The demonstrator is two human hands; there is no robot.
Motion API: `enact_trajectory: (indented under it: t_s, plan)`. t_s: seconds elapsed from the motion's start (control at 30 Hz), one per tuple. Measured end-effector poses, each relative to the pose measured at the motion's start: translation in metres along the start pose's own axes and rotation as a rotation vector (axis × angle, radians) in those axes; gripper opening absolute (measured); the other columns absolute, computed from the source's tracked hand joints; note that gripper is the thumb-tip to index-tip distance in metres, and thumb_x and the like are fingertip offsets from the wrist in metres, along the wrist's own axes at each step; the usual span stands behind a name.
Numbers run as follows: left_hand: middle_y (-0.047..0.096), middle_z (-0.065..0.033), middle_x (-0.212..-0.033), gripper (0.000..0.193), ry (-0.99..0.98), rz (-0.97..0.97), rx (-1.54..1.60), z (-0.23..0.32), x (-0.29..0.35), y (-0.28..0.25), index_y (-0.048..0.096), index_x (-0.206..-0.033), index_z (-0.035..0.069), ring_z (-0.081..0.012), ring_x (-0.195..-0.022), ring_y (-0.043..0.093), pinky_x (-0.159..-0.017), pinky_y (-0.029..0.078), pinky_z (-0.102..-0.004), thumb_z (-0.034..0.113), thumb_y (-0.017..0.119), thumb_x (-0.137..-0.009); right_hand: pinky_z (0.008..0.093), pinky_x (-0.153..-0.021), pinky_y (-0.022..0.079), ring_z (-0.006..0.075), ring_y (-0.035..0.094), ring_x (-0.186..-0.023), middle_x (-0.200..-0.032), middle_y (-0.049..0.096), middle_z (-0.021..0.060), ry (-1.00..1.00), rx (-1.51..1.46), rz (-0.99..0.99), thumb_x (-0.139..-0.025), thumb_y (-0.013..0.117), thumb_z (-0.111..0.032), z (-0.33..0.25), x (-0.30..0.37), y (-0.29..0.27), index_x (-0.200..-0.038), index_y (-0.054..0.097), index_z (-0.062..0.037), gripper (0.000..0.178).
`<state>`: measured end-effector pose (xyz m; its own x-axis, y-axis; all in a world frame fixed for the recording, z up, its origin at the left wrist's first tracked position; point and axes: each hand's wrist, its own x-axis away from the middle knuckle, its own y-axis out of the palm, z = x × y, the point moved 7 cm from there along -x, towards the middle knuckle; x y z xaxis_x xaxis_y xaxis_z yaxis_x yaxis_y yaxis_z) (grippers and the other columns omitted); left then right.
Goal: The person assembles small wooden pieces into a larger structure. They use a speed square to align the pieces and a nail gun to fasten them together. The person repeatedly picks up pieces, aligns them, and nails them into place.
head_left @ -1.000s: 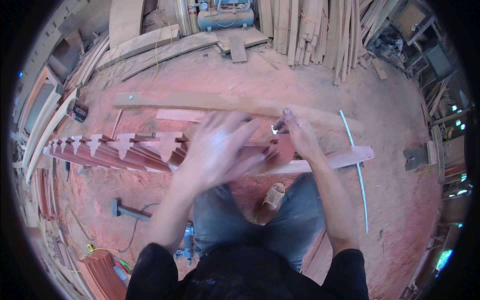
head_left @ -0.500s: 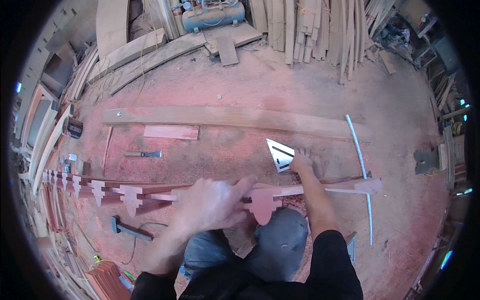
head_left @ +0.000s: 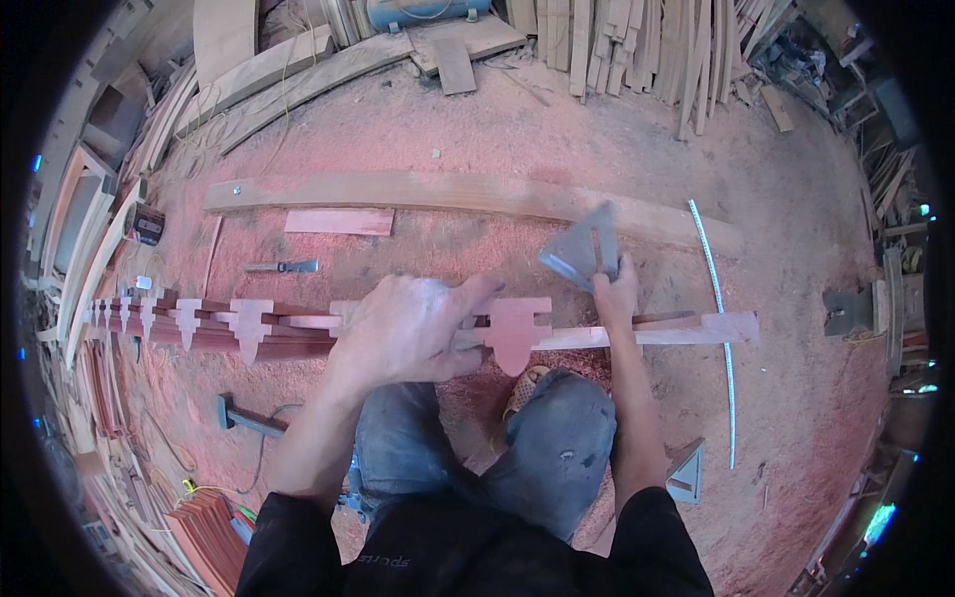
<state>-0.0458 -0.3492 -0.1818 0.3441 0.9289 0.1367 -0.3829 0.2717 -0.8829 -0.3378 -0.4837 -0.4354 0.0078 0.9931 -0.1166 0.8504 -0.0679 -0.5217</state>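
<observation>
My left hand [head_left: 410,326] is curled over a long reddish wooden piece with notched, rounded ends [head_left: 515,336], left of one such end. Its thumb and fingers lie on either side of the wood; part of the grip is hidden. My right hand [head_left: 619,291] holds a triangular metal speed square [head_left: 585,245] by its lower corner, raised and tilted beyond the wood. My right forearm passes over the long piece's pale right-hand stretch [head_left: 731,327]. Several similar notched pieces [head_left: 249,328] stand in a row at the left.
A long board [head_left: 398,191] and a short pink board [head_left: 338,221] lie beyond. Nearby are a chisel-like tool [head_left: 284,267], a hammer-shaped tool [head_left: 249,418], a long measuring strip [head_left: 718,298] and another triangular square [head_left: 686,473]. Stacked planks [head_left: 617,45] stand at the back.
My right hand has lifted the speed square from near the floor and turned it. My left hand stays at the wooden piece. The whole view has shifted, with the wood now higher in it.
</observation>
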Motion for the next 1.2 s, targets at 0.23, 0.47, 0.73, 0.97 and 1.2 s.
enact_trajectory:
  t_s: [0.23,0.47,0.73,0.97,1.2]
  plan:
    - [0.075,-0.0245,-0.086,0.065,0.032,0.048,0.012,0.001,0.001,0.001,0.063,-0.135,0.003,-0.0454,-0.084,0.075,-0.073,0.06,-0.057,0.03,0.079,-0.078,0.0402,-0.069,0.052,0.0248,0.065,-0.069,-0.075,0.065,0.0151,-0.152,-0.095,-0.258,-0.082,0.063,-0.003,-0.008,0.057,-0.017,-0.095,0.069,-0.0006,0.015]
    - [0.074,-0.0236,-0.081,0.067,0.015,0.045,-0.021,0.001,0.005,0.005,0.062,-0.137,0.006,-0.0439,-0.081,0.076,-0.072,0.06,-0.055,0.028,0.08,-0.077,0.045,-0.074,0.057,0.0409,0.073,-0.078,-0.085,0.072,0.022,-0.305,0.091,-0.367,-0.082,0.071,-0.007,-0.027,0.074,-0.001,-0.101,0.071,-0.0028,0.019]
    - [0.076,-0.0246,-0.085,0.078,0.028,0.03,-0.032,-0.002,0.004,0.007,0.056,-0.146,0.002,-0.0452,-0.085,0.076,-0.076,0.06,-0.0545,0.031,0.082,-0.078,0.0458,-0.08,0.06,0.0414,0.075,-0.088,-0.088,0.076,0.0194,-0.175,0.075,-0.535,-0.074,0.095,-0.03,0.005,0.068,0.0,-0.108,0.08,-0.0056,0.045]
    - [0.074,-0.025,-0.085,0.029,-0.008,0.008,-0.239,-0.009,0.014,0.008,0.073,-0.091,-0.001,-0.0455,-0.086,0.074,-0.075,0.058,-0.0544,0.025,0.079,-0.082,0.055,-0.075,0.055,0.043,0.07,-0.083,-0.083,0.071,0.0196,-0.333,0.231,-0.314,-0.073,0.097,-0.045,0.019,0.074,0.0,-0.083,0.076,-0.0069,0.045]
    - [0.072,-0.0255,-0.08,0.026,-0.024,0.036,-0.212,-0.009,0.014,0.011,0.074,-0.09,0.001,-0.0462,-0.082,0.073,-0.071,0.058,-0.055,0.025,0.077,-0.083,0.0545,-0.078,0.055,0.0444,0.069,-0.086,-0.088,0.071,0.0214,-0.343,0.257,-0.352,-0.073,0.095,-0.047,0.013,0.07,0.005,-0.083,0.077,-0.0082,0.044]
